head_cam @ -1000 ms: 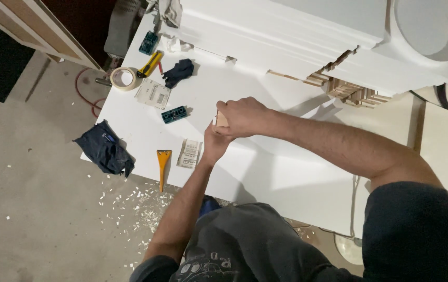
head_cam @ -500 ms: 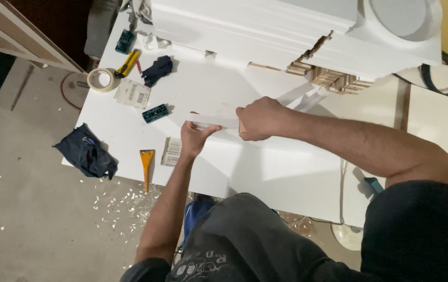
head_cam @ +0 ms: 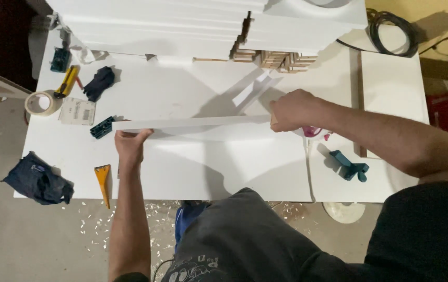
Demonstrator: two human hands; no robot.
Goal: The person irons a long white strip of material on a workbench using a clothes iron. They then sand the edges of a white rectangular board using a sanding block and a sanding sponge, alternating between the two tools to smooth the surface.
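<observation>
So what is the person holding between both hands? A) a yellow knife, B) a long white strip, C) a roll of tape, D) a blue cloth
B: the left hand and right hand grip opposite ends of the long white strip above the table.

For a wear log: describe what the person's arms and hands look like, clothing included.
Both arms are bare from the upper arm down. The left hand and right hand wear no gloves, and no rings, watch or wristband show. At the right shoulder a dark short sleeve begins. No sleeve shows on the left arm within the frame. The torso is covered by a dark grey garment with faint lettering.
</observation>
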